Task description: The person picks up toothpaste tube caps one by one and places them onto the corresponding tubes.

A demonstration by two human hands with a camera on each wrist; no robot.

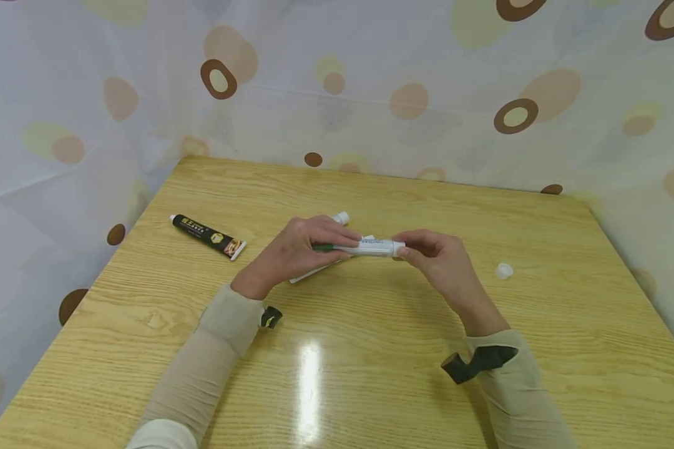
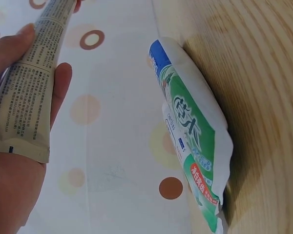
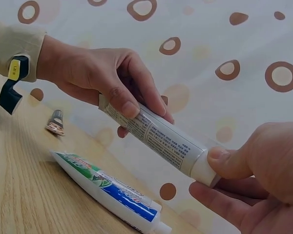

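The left hand gripped the tube, the right hand pinched its cap; I judged it light and squashy, best held gently mid-body, firmly at the cap.

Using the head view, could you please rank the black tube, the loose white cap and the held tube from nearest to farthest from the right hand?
1. Held tube: its capped end in the right hand.
2. Loose white cap: to that hand's right.
3. Black tube: far left.
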